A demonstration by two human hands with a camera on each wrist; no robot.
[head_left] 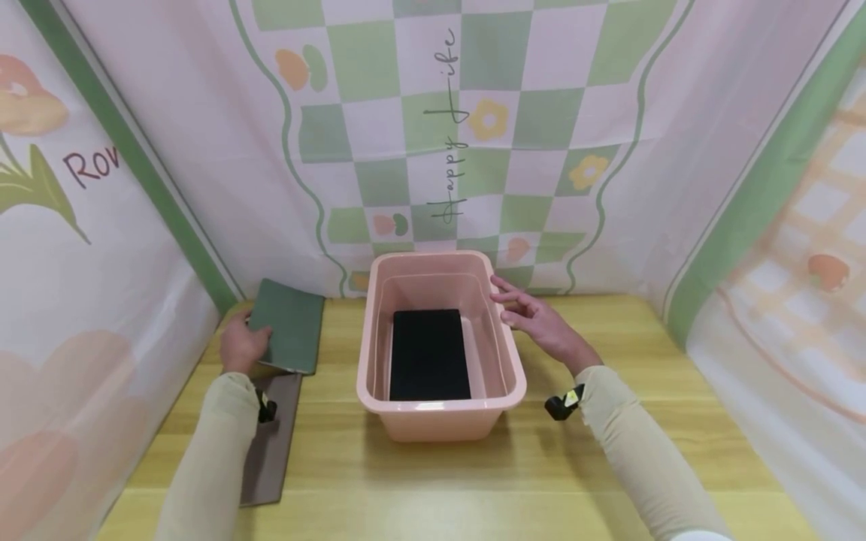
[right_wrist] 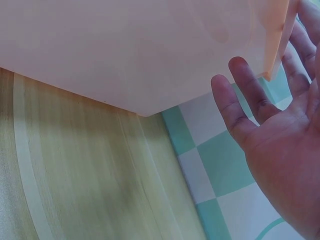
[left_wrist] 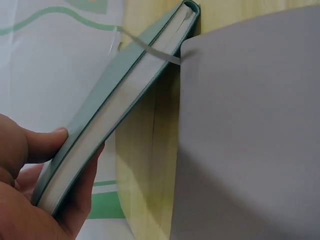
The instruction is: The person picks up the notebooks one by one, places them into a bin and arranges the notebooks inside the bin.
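Note:
My left hand (head_left: 243, 342) grips a green hardcover notebook (head_left: 289, 323) by its left edge, thumb on the upper cover and fingers beneath. In the left wrist view the notebook (left_wrist: 117, 100) is tilted, its page edges and a ribbon marker (left_wrist: 150, 49) showing. A grey-brown notebook (head_left: 272, 458) lies on the table, partly under my left forearm. At the middle stands a pink plastic basin (head_left: 436, 424) with a black notebook (head_left: 429, 353) inside. My right hand (head_left: 541, 323) is at the basin's right rim, fingers extended; the right wrist view shows the hand (right_wrist: 285, 145) beside the outer wall.
The wooden table (head_left: 433, 496) carries everything. Patterned cloth walls (head_left: 433, 120) close it in at the back and both sides. A black wrist strap (head_left: 564, 402) sits at my right cuff, another strap (head_left: 266, 408) at my left.

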